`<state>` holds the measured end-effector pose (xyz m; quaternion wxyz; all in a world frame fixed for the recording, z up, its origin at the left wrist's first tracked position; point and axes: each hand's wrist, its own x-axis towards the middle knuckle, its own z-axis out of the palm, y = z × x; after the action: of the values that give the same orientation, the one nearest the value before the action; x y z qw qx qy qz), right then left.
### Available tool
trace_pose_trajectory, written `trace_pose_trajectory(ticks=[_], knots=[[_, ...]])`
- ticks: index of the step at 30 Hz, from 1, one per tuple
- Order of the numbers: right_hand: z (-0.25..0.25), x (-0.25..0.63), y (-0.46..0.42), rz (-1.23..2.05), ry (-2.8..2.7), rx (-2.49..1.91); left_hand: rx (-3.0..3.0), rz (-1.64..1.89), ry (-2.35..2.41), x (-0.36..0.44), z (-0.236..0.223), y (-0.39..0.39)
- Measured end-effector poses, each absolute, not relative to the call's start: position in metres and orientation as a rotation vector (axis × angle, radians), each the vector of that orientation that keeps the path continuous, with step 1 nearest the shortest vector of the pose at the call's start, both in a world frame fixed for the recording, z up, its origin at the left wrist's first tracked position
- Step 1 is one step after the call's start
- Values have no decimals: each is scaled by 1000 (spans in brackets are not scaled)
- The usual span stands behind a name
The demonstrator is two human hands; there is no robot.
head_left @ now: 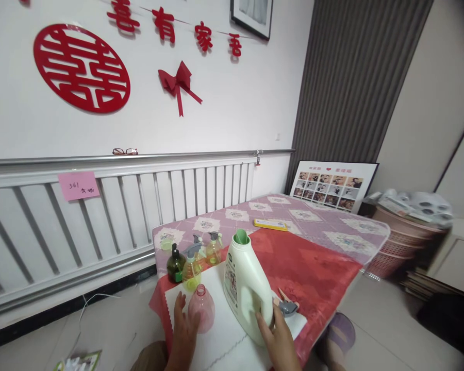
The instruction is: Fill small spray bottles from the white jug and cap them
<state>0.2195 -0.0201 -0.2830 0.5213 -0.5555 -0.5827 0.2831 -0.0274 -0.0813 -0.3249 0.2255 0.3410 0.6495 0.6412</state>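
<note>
My right hand [279, 337] grips the handle side of a large white detergent jug [245, 283] with an open green spout, which stands tilted on a white cloth [224, 330]. My left hand [183, 330] is wrapped round a small pink, uncapped bottle [201, 308] standing on the same cloth. Just behind the pink bottle is a yellow spray bottle [192, 269], a dark green pump bottle [175, 266] and another yellowish spray bottle [213, 250]. A grey spray head [286, 307] lies beside my right hand.
The low table has a red cloth [317, 273] over a purple patterned cover [332, 226]. A yellow flat object [270, 224] lies farther back. A white railing [100, 216] runs on the left. Pink baskets [402, 242] and a photo board [332, 185] stand at the right.
</note>
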Motion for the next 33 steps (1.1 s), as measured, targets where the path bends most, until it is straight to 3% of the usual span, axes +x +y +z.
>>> trace_pose_trajectory(ticks=[7, 12, 18, 28, 33], knots=[[-290, 244, -34, 851, -1152, -1242, 831, 1991, 1777, -19, -287, -103], [-241, 241, -44, 806, -1078, -1155, 1104, 1815, 1489, 10, -233, -109], [-181, 209, -57, 801, -1366, -1099, 1158, 1670, 1523, 37, -183, -91], [-150, 175, -40, 1097, -1175, -881, 1046, 1861, 1473, 45, -158, -57], [-149, 173, -39, 1087, -1188, -899, 1025, 1841, 1462, 46, -149, -58]])
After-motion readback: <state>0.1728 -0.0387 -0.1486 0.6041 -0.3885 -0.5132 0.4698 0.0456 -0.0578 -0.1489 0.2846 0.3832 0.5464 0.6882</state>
